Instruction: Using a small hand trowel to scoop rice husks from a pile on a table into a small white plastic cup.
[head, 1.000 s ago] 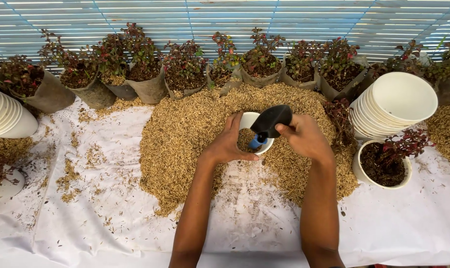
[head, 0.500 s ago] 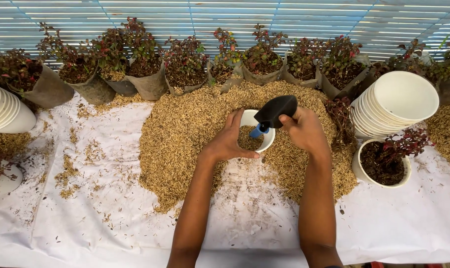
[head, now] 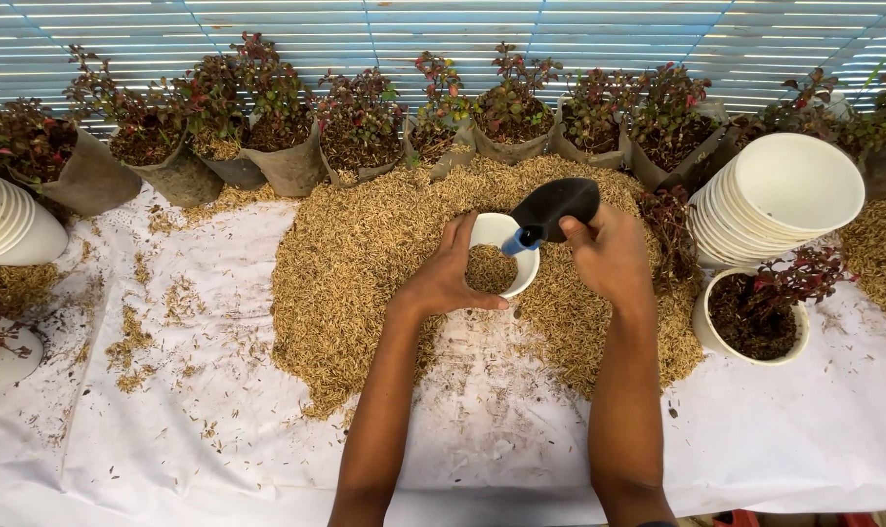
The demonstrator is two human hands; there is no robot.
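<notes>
Over the husk pile (head: 365,263), left hand (head: 446,278) cups the small white pot (head: 501,256) while right hand (head: 609,256) grips a black scoop (head: 552,207). Tip that scoop crooked and husks probably miss the pot

The left hand (head: 450,281) grips a white pot (head: 501,256) partly filled with husks, set on a husk pile (head: 365,263). The right hand (head: 609,256) holds a black scoop (head: 555,205) tilted over the pot's rim. Stacked white pots (head: 784,195) lie to the right.
</notes>
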